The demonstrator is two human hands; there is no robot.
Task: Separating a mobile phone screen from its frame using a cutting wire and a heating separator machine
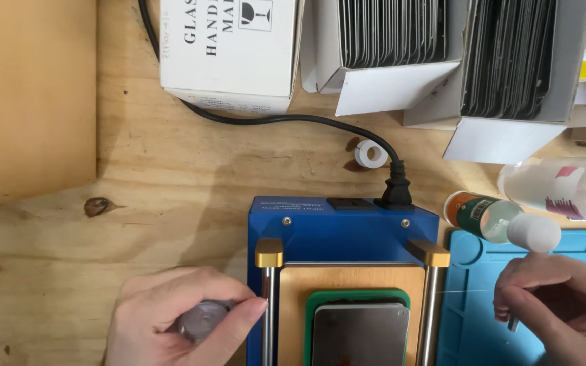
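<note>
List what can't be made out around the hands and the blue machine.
Head view:
- Round grey metal object: mostly wrapped by left hand; kind unclear.
- Thin grey metal piece: mostly hidden by right hand.
- Flat grey slab on green pad: cut off by bottom edge.
- Blue box-shaped machine: front cut off.

The single head-worn camera looks almost straight down, close over the blue heating machine (342, 234). That machine fills the lower centre; cardboard boxes (228, 47) lie beyond it.
</note>
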